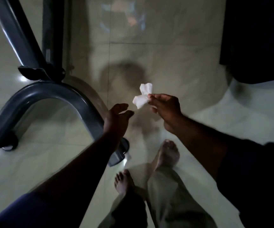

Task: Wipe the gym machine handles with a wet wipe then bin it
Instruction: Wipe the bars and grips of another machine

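White and crumpled, the wet wipe point(142, 96) is pinched between the thumb and fingertips of the right hand point(166, 109). It is held out over the tiled floor point(174, 60), clear of the clothes, as one carries something used. The left hand point(116, 117) hovers just beside it, fingers loose and gripping nothing, perhaps ready to take the wipe or bunch it. The gym machine point(50, 94), a grey tube frame, stands to the left, untouched. With no handle under either hand, I judge the bin comes next. A dark bulk point(256, 38) at the far right may be it, but it is too dim to tell.
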